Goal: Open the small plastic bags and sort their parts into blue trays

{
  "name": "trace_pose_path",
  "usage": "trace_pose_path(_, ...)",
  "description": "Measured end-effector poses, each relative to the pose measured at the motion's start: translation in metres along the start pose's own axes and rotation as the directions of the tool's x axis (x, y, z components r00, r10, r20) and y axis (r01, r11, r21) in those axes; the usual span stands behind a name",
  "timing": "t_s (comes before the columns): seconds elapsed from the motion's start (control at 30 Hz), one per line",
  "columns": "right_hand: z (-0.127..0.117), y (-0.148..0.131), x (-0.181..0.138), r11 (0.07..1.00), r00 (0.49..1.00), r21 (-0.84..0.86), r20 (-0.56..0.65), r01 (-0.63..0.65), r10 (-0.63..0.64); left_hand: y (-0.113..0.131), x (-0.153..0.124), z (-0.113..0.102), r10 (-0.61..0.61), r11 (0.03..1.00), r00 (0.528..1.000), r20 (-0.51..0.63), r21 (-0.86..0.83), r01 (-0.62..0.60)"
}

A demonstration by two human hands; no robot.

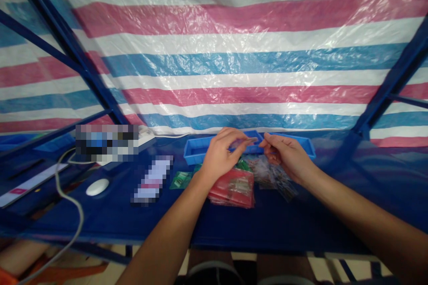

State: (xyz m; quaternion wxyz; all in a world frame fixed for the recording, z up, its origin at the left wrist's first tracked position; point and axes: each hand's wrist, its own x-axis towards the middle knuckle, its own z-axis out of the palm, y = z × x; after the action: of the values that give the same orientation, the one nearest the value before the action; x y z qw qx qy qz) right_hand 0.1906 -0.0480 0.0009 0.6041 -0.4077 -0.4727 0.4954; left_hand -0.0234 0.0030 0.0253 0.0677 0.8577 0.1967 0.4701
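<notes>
My left hand [221, 153] is over the blue trays, with thumb and fingers pinched around something small that I cannot make out. Opposite it, my right hand [286, 155] has its fingers curled and the thumb pressed to them; what they hold, if anything, is too small to name. Behind the hands stand a blue plastic tray [194, 152] and another blue tray [306, 144]. Below my left hand lies a stack of red plastic bags [232, 193] with small metal-looking pieces inside. Clear bags [284, 183] with dark contents lie below my right hand. Green bags [181, 180] are beside my left forearm.
A blurred-out phone-like object [154, 180] and a white computer mouse [97, 187] lie to the left. A pale cable [80, 213] hangs over the table edge. Blue metal posts [384, 84] frame a striped plastic sheet [234, 62]. Another person's arm [22, 254] shows at lower left.
</notes>
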Motion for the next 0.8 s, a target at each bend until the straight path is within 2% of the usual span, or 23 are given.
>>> trace_pose_path(0.07,-0.002,0.001,0.001,1.0,1.0,-0.024,-0.005,0.016,-0.016,-0.006,-0.001,-0.005,-0.143,0.989,0.988,-0.05,0.038,0.145)
trace_pose_path(0.17,-0.005,0.003,0.001,0.997,0.999,-0.072,0.012,0.036,-0.035,-0.021,-0.002,-0.018,-0.347,0.932,0.933,-0.094,0.075,0.354)
trace_pose_path(0.37,-0.008,0.005,0.002,0.973,0.995,-0.21,0.044,0.099,-0.092,-0.049,-0.007,-0.042,-0.429,0.859,0.887,-0.172,0.226,0.459)
trace_pose_path(0.43,-0.01,0.002,0.002,0.931,0.986,-0.326,0.044,0.165,-0.16,-0.054,-0.008,-0.046,-0.443,0.844,0.874,-0.199,0.237,0.481)
trace_pose_path(0.5,-0.014,-0.002,0.0,0.79,0.947,-0.532,0.081,0.304,-0.31,-0.056,-0.01,-0.048,-0.447,0.839,0.871,-0.206,0.24,0.487)
trace_pose_path(0.57,-0.018,-0.008,-0.001,0.543,0.867,-0.714,0.186,0.442,-0.462,-0.058,-0.01,-0.047,-0.44,0.85,0.877,-0.193,0.226,0.476)
trace_pose_path(0.63,-0.022,-0.012,-0.001,0.345,0.797,-0.788,0.28,0.509,-0.535,-0.059,-0.01,-0.044,-0.442,0.875,0.884,-0.152,0.144,0.462)
trace_pose_path(0.67,-0.023,-0.013,-0.001,0.302,0.779,-0.8,0.297,0.519,-0.552,-0.058,-0.009,-0.041,-0.449,0.886,0.885,-0.121,0.068,0.459)
trace_pose_path(0.73,-0.024,-0.011,0.001,0.32,0.777,-0.793,0.281,0.518,-0.563,-0.055,-0.009,-0.032,-0.463,0.881,0.886,-0.038,-0.125,0.455)
trace_pose_path(0.8,-0.022,-0.006,0.003,0.459,0.812,-0.72,0.251,0.52,-0.526,-0.046,-0.008,-0.02,-0.445,0.847,0.893,0.057,-0.298,0.441)
